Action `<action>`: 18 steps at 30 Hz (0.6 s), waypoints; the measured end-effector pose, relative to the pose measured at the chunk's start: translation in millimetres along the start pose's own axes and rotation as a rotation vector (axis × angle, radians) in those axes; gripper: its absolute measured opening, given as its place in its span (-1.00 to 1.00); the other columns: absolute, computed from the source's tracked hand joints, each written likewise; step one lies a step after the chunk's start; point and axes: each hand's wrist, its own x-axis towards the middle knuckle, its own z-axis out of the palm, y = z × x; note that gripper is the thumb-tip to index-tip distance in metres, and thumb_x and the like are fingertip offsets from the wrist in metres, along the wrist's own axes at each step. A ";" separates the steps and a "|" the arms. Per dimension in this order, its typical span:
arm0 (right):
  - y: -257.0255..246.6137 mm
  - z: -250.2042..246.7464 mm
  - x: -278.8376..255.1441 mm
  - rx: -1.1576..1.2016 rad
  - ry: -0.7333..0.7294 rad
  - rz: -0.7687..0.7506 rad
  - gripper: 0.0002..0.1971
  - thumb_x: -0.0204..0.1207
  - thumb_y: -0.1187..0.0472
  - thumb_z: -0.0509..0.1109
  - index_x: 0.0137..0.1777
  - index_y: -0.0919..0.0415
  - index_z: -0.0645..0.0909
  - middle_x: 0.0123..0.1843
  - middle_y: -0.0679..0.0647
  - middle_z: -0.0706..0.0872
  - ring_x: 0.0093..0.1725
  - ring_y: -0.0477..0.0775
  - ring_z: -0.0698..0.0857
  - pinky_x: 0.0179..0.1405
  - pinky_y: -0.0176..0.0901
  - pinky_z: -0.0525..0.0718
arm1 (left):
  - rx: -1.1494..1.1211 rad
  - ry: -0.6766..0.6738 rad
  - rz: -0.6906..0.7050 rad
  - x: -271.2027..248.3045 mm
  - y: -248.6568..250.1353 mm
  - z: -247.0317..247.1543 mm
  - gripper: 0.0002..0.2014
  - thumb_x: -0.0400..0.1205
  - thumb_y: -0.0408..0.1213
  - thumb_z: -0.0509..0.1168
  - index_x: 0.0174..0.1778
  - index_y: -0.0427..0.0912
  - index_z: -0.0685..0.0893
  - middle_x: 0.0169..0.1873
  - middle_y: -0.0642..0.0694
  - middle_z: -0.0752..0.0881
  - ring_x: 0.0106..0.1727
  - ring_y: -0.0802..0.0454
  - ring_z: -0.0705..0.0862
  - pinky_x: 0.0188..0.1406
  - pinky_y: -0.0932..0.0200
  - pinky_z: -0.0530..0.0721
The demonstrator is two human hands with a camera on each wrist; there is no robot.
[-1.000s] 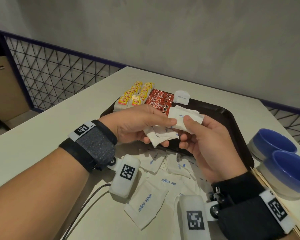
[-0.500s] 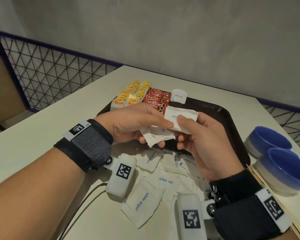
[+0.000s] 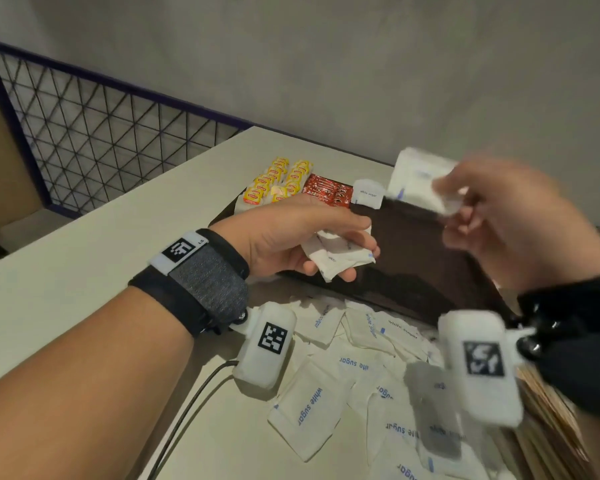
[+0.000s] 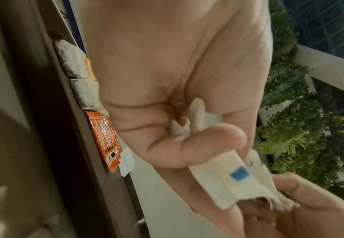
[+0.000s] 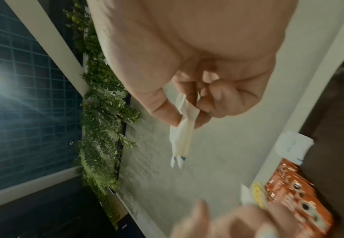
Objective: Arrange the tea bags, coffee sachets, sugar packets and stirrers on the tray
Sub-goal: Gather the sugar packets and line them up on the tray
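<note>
We pinch sugar packets (image 3: pixel 417 183) in our right hand (image 3: pixel 510 220) toward the tray (image 3: pixel 430 271) — our left hand (image 3: pixel 291 244) grips spare packets (image 3: pixel 336 254), ready.

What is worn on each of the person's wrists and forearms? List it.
Bare forearms. The left hand has a black wrist strap with a grey fabric panel and a white square-code tag; a white rounded camera pod with a black-and-white code hangs below, a dark cable trailing from it. The right hand has a black strap and a matching coded pod.
</note>
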 end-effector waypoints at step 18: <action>50.4 18.9 223.5 -0.957 -0.225 0.118 -0.86 0.58 0.50 0.45 -0.12 0.27 0.65 -0.09 0.32 0.72 -0.22 0.21 0.73 -0.09 0.05 0.83 | -0.094 -0.107 -0.015 13.3 -7.8 -20.6 -0.66 0.73 -0.22 0.33 0.22 -0.43 0.81 0.14 -0.36 0.85 -0.27 -0.06 0.84 -0.65 0.33 0.47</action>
